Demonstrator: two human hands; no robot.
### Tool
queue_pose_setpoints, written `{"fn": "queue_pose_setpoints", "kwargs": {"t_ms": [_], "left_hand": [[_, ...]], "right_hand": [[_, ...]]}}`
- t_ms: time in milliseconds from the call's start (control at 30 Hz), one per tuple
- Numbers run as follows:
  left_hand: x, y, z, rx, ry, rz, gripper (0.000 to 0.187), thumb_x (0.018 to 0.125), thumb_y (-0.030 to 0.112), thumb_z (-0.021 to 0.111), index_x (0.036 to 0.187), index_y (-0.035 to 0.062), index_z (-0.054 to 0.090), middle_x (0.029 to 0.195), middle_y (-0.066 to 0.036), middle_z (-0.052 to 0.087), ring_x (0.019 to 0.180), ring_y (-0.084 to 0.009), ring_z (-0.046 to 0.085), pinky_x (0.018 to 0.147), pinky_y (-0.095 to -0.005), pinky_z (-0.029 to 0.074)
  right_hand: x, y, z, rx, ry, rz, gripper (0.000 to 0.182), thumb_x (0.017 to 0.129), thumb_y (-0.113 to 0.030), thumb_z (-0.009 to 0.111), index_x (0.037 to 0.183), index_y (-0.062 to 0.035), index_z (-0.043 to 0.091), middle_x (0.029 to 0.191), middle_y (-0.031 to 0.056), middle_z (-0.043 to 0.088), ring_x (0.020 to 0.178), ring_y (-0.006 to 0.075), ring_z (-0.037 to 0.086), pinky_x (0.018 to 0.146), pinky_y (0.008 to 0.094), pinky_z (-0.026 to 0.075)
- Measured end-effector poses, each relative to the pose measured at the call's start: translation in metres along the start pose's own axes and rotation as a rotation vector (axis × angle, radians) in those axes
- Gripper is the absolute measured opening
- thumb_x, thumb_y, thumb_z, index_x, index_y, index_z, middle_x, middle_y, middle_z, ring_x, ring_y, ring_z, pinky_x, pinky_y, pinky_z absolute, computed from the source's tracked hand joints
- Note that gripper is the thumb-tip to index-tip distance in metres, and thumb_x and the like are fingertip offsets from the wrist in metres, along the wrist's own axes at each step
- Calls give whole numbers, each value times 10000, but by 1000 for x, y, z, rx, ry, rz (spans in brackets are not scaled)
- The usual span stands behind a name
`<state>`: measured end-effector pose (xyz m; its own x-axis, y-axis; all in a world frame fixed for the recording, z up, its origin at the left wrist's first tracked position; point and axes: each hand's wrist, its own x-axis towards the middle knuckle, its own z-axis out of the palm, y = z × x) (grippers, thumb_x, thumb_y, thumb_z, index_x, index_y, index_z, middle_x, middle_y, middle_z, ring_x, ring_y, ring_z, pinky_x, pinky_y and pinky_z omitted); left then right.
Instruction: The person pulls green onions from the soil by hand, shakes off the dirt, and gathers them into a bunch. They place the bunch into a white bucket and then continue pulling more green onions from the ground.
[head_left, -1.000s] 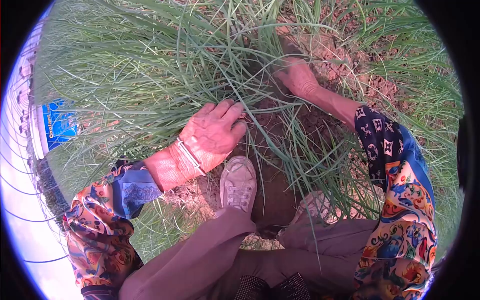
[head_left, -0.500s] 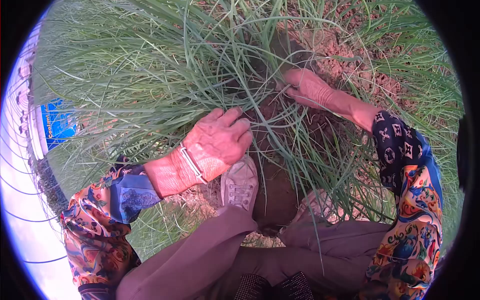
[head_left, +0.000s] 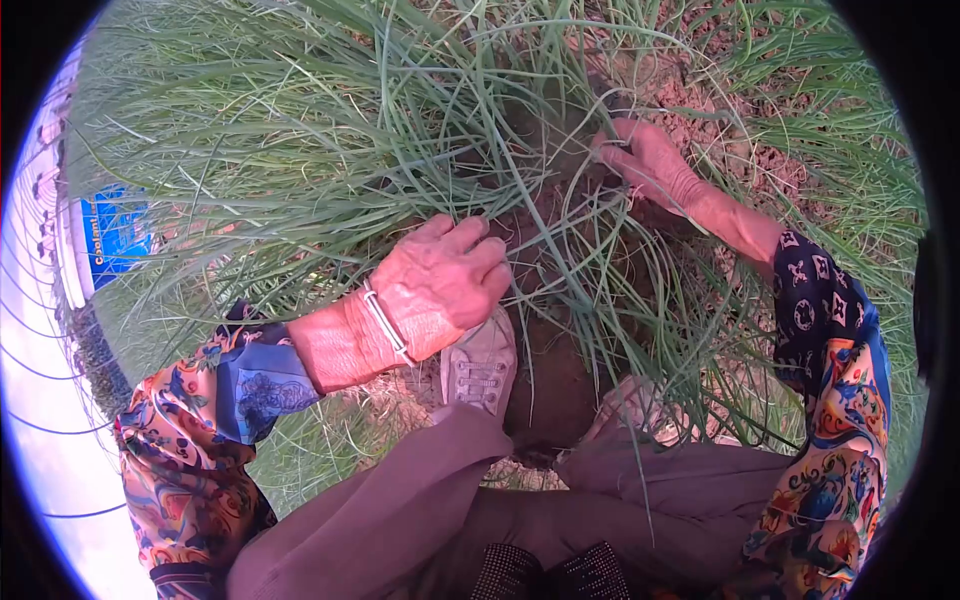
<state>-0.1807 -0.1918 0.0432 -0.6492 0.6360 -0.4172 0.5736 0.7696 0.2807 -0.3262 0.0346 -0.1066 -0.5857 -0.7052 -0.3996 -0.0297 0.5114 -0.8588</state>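
My left hand [head_left: 440, 278], with a metal bangle at the wrist, is closed with its fingers curled at the edge of a clump of long, thin, onion-like green leaves [head_left: 300, 165]. What lies under its fingertips is hidden. My right hand [head_left: 655, 168] is low at the soil [head_left: 545, 140], fingers bent together beside the bases of the plants. A dark object [head_left: 612, 95] shows just beyond its fingers, too covered to name. Loose green stalks [head_left: 590, 290] lie across the dark ground between my hands and over toward my right shoe.
My left shoe [head_left: 480, 372] and my right shoe [head_left: 640, 405] stand on the soil below the hands. More green plants [head_left: 840, 130] grow at the right, beside reddish crumbly soil [head_left: 690, 90]. A blue printed package [head_left: 118, 240] is at the far left.
My right hand has moved right and slightly up, away from the middle of the clump. My left hand has stayed almost in place. Some stalks between the hands have shifted.
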Motion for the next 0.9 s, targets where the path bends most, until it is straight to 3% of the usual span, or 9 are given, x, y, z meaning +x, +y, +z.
{"fn": "queue_pose_setpoints", "kwargs": {"t_ms": [100,233,267,333,433,533,667,800,900], "left_hand": [[-1,1,2,9,37,26,307,677,167,600,961,52,611,1016,-72,599,1021,-244,546,801,-359,459],[0,4,3,-39,53,56,301,660,163,598,941,57,614,1014,-64,601,1011,-232,549,793,-356,459],[1,5,3,-32,50,60,295,658,161,598,933,58,614,1011,-65,601,1008,-232,550,791,-355,460],[2,8,4,-22,43,62,283,652,159,598,917,60,614,1004,-66,601,1002,-230,551,786,-352,460],[2,9,2,-32,42,65,259,652,148,595,896,63,611,1013,-64,594,994,-231,552,774,-353,462],[3,10,-1,-41,52,64,242,657,147,594,884,65,608,1046,-69,585,1001,-235,550,777,-360,465],[14,12,-18,-42,242,77,248,662,149,635,888,55,593,1106,-89,563,1032,-264,542,808,-379,464],[34,-11,-32,2,331,23,355,666,143,690,989,59,571,1201,-132,505,1111,-313,501,863,-418,442],[35,-33,-30,153,250,-124,495,688,165,704,1139,80,517,1285,-164,438,1149,-327,461,892,-439,413]], "right_hand": [[5,-5,-15,314,342,325,204,861,-153,587,983,9,609,714,132,558,652,163,526,653,364,452],[3,-18,-12,-21,25,53,281,836,-234,603,998,-4,615,666,144,573,634,162,535,648,359,456],[1,-24,-6,-97,-82,152,267,820,-207,602,995,-6,623,680,175,599,654,223,595,681,383,468],[9,-15,16,-278,-185,-226,214,791,-120,572,959,1,625,779,198,616,764,304,633,716,402,486],[15,-13,41,-677,-267,-481,173,751,-52,548,900,-4,622,895,192,607,873,352,612,749,423,500],[13,-17,53,-703,-305,-488,155,711,-26,548,850,-15,615,960,174,582,895,340,597,762,424,504],[13,-6,55,-640,-195,-597,140,692,-46,570,820,-32,623,849,137,620,885,324,595,757,413,503],[15,12,63,-293,-82,-406,128,771,-110,605,820,8,609,764,199,615,801,385,601,689,448,463],[3,-20,33,-80,-101,-82,205,847,-160,588,932,24,617,736,209,600,685,307,593,663,416,451]]}}
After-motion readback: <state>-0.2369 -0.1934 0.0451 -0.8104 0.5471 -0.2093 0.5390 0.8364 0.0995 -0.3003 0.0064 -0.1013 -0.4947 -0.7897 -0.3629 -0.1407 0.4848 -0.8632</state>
